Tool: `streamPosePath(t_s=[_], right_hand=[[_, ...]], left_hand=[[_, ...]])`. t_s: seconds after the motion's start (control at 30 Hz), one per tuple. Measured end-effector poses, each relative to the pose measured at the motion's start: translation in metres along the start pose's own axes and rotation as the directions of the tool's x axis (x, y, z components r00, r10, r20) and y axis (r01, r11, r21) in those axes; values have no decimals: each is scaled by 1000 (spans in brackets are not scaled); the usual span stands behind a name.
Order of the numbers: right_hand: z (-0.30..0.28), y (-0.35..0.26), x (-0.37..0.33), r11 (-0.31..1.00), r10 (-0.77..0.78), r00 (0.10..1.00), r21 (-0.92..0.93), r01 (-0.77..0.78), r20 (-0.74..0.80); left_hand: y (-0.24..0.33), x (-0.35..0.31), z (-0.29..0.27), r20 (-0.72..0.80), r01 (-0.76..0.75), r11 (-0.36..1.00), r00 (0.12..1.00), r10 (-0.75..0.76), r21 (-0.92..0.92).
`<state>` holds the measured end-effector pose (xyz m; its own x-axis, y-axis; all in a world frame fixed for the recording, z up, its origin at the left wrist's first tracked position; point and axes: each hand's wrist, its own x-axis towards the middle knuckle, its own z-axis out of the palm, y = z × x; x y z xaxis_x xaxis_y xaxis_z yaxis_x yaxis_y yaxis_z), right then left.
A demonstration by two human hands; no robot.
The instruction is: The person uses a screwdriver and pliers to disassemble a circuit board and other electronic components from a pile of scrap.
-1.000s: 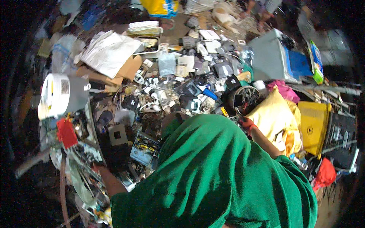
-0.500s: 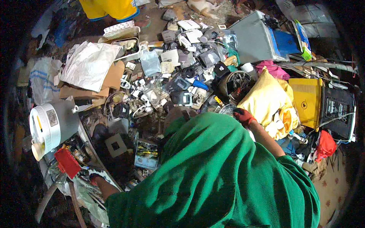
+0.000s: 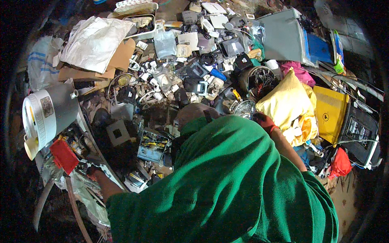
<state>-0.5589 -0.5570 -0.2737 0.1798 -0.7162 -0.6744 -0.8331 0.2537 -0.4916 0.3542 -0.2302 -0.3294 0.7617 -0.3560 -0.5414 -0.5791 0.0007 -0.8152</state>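
Observation:
My left hand [image 3: 94, 173], in a dark and red glove, reaches down at the lower left beside a red plastic box [image 3: 64, 157]. Thin light-coloured parts lie close around it; its fingers are too dark to read. On the other side, my right hand [image 3: 265, 121], gloved in red and black, is at the edge of a shiny round bowl-like piece [image 3: 244, 108], against a yellow sack [image 3: 285, 101]. Its fingertips are in shadow, so whether it grips the piece cannot be told. Between my arms stands a blue-grey box with yellow-handled tools [image 3: 153, 146].
Scrap electronics and white plastic parts [image 3: 162, 79] cover the floor ahead. A large white and grey drum [image 3: 52, 117] lies at left, a grey metal cabinet [image 3: 281, 38] stands far right. A yellow panel [image 3: 330, 113] and black case [image 3: 358, 131] are at right.
The whole view has shifted, so the scrap sits higher in the picture and more shows near the tool box. Both hands stay by the same things.

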Motion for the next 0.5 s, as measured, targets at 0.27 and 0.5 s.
streamPosePath(t_s=[0.27, 0.5], right_hand=[[-17, -16, 43, 980, 110, 994, 162, -113, 26], [0, 69, 48, 979, 197, 952, -1, -203, 234]], left_hand=[[10, -7, -12, 283, 358, 927, 905, -317, -107], [99, -98, -24, 107, 448, 817, 891, -441, -363]])
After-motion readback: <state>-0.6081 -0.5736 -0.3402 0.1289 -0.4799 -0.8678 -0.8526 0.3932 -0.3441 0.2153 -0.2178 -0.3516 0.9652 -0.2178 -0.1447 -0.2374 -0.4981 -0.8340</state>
